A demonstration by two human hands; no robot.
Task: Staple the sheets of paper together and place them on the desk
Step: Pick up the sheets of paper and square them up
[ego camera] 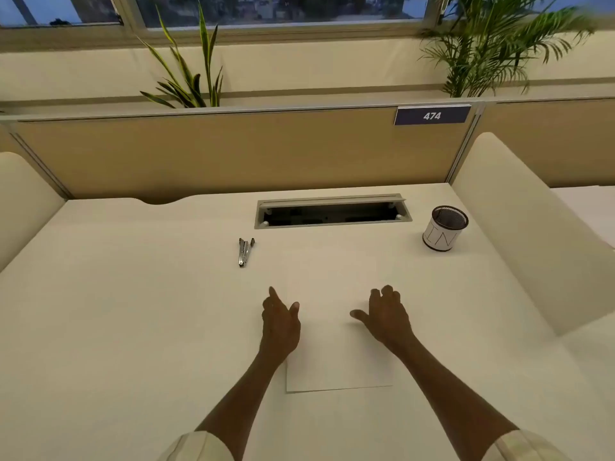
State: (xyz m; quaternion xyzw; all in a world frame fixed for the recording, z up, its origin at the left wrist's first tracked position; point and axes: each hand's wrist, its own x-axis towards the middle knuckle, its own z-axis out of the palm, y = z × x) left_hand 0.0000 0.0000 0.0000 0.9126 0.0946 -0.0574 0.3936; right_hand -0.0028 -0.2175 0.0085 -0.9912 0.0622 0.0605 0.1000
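The stapler [245, 251] lies on the desk [116, 294], beyond and slightly left of the left hand [280, 322], its long axis running away from the person; that hand, loose with forefinger extended and holding nothing, is clearly the nearer one. Between the hands lie the sheets of paper [336, 361], flat. The right hand [386, 316] hovers at their right side, fingers loosely curled, holding nothing

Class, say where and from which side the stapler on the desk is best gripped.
Probably around the stapler's long body, from above with the left hand, which is nearer. It lies flat and free, lengthwise away from the person.
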